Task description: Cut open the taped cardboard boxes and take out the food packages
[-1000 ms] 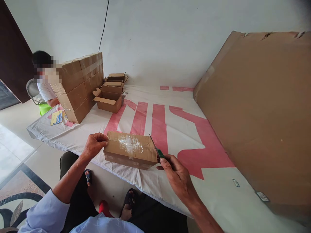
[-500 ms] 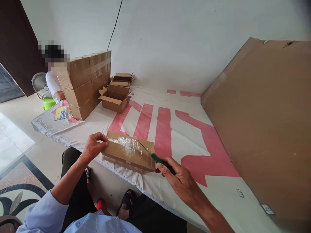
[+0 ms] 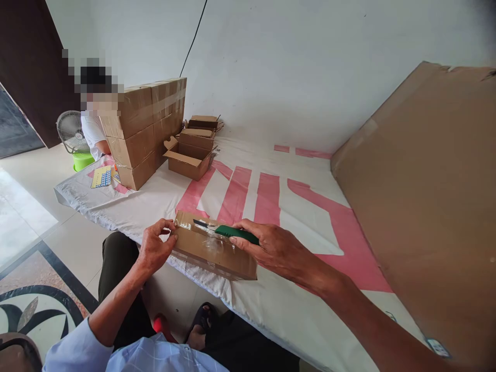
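A taped brown cardboard box point(image 3: 211, 253) lies at the near edge of a white sheet with pink marks point(image 3: 271, 206). My left hand point(image 3: 155, 248) pinches the box's left end, fingers closed on it. My right hand point(image 3: 271, 247) is closed round a green-handled knife point(image 3: 228, 232), held flat across the box top with the blade pointing left along the tape.
A stack of sealed cardboard boxes point(image 3: 145, 126) stands at the far left, with several open small boxes point(image 3: 191, 150) beside it. Another person point(image 3: 93, 129) sits behind the stack near a fan point(image 3: 70, 132). A large cardboard sheet point(image 3: 422, 196) leans at the right.
My right hand has swung the knife from the box's right end over onto its top, blade now pointing left. The left hand keeps its hold on the box's left end.
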Demonstrator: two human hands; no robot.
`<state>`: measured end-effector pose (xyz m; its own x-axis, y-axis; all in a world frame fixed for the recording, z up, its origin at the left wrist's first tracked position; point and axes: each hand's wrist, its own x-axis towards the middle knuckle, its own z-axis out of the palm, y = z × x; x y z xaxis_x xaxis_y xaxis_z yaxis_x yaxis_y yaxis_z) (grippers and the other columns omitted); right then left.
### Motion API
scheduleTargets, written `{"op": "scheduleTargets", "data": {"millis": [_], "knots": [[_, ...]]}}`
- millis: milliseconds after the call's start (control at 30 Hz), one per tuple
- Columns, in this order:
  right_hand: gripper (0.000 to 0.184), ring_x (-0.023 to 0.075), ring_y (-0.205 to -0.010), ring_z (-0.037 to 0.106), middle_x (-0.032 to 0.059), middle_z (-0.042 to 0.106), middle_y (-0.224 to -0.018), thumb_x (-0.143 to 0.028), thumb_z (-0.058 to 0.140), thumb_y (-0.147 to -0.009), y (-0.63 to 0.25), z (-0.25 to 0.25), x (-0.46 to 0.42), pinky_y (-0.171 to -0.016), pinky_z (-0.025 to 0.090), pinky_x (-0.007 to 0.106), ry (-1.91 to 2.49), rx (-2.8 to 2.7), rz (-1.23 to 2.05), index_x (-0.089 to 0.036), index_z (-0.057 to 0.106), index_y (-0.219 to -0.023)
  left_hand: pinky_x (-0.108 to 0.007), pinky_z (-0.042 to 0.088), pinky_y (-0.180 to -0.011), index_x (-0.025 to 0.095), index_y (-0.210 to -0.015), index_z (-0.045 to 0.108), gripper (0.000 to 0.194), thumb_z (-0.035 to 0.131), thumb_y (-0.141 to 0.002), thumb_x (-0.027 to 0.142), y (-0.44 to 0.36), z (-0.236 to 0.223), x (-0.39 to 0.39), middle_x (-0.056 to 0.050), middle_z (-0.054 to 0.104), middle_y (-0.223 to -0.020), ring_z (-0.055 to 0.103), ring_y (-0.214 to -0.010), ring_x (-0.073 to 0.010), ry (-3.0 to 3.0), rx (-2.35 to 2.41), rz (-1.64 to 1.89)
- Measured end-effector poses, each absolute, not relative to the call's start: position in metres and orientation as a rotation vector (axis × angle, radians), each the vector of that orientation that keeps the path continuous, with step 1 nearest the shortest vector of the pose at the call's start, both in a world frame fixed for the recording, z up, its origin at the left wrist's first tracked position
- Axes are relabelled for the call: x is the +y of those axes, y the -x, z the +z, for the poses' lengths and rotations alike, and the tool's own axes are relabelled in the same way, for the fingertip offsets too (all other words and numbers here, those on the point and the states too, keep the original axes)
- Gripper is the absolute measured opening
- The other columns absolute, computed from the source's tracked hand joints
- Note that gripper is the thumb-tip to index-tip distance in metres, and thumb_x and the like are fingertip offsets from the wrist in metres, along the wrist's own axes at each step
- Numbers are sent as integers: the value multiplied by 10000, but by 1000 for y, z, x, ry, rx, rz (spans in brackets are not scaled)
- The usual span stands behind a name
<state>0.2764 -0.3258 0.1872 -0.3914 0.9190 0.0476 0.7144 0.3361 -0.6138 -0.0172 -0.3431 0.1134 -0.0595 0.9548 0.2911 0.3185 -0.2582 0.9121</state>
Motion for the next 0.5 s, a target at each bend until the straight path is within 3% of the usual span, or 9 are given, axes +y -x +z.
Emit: {"op": "scheduleTargets", "data": {"millis": [133,300,500], "knots": [[465,210,-685,586,26,707,-798,-641,476,-974,-267,197,-325,-619,412,329,1319,-2273,968,-271,752,-916,-376,601,-1008,220,-831,612,112,640,-812,113,16,111,-354,-55,793,-1056,726,-1259,-265,-1623,1376,1369],[525,196,-646,540,23,649,-716,-656,457,-995,-258,205,-319,-581,385,316,1276,-2317,1043,-257,760,-837,-379,605,-1018,226,-801,576,167,667,-801,86,15,110,-361,-52,785,-987,726,-1285,-291,-1583,1419,1362],[574,173,-609,453,10,545,-661,-674,391,-1010,-251,208,-315,-559,323,311,1296,-2404,1036,-249,605,-691,-388,597,-1021,233,-784,556,181,669,-826,97,14,106,-367,-46,763,-943,722,-1296,-301,-1595,1394,1399]]}}
